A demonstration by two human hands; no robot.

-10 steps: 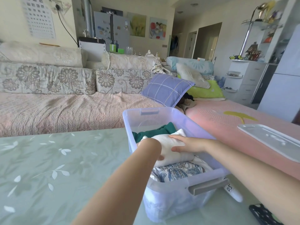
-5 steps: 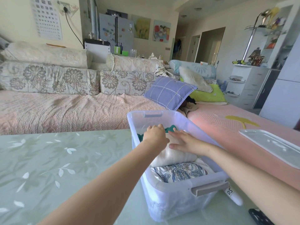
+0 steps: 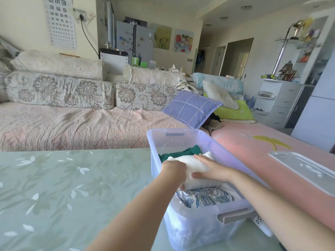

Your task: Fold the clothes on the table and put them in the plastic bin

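A clear plastic bin [image 3: 183, 138] stands on the green table [image 3: 63, 187] at its right side. Inside lie a dark green garment [image 3: 183, 153] at the back, a folded white knit garment [image 3: 192, 163] in the middle, and a white cloth with blue print [image 3: 204, 196] at the front. My left hand [image 3: 174, 169] grips the left edge of the white knit garment, fingers curled under it. Flat on the top of that garment lies my right hand [image 3: 210, 171], fingers straight, pressing down.
The bin's clear lid [image 3: 304, 171] lies on the pink-covered couch seat to the right. A white marker [image 3: 262, 227] lies by the bin's near handle. A floral couch with a purple pillow [image 3: 192, 109] runs behind the table. A white cabinet stands at the far right.
Both hands have drawn back toward me over the white knit garment. The left hand dropped from the garment's back edge to its left side, and the green garment shows more.
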